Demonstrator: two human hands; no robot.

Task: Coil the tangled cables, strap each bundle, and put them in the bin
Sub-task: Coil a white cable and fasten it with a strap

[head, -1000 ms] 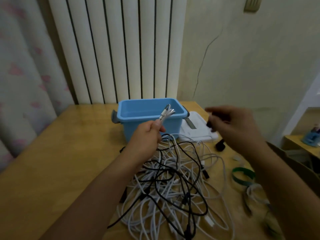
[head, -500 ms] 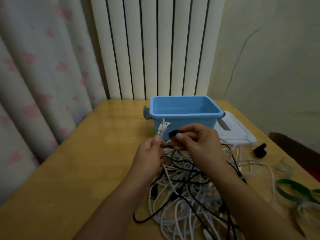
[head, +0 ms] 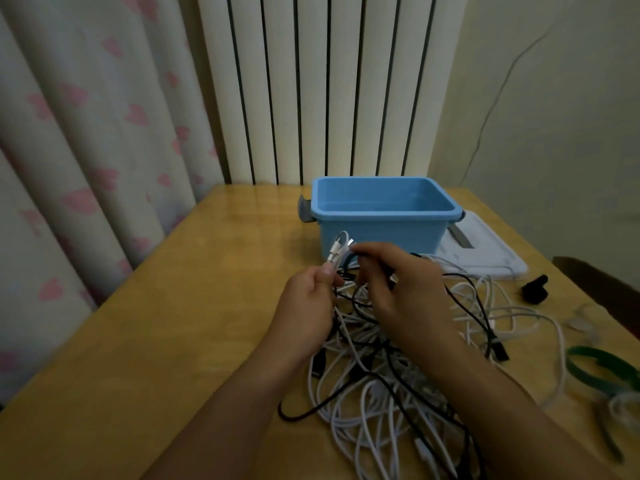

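The left hand (head: 306, 299) pinches a small bunch of white cable ends (head: 337, 251) between thumb and curled fingers, and the plugs stand up just in front of the blue bin (head: 381, 233). The right hand (head: 398, 289) is beside it, with fingers curled around a thin black cable (head: 349, 259) near those same ends. Under both hands the tangled pile of cables (head: 398, 382) lies on the wooden counter (head: 173, 323), white and black ones crossing many times.

The main risk, I think, is pulling too early. The held ends run down into the pile, so a strong pull can tighten a knot instead of freeing one cable. The whole heap may also slide on the counter, which looks smooth and a little glossy, and push against the bin. The white ends may slip out of the pinch too, because the cable skin looks slick and round.

The cables are thin, flexible and rubbery in look, and the white ones carry small hard plugs. The bin is stiff plastic, rectangular, with a thick rim and a grey handle at the side; nothing is visible inside it. A green strap (head: 595, 367) lies well apart at the right edge, flat and band-like, and a small black strap roll (head: 535, 289) sits near a white flat lid (head: 485, 251) behind.
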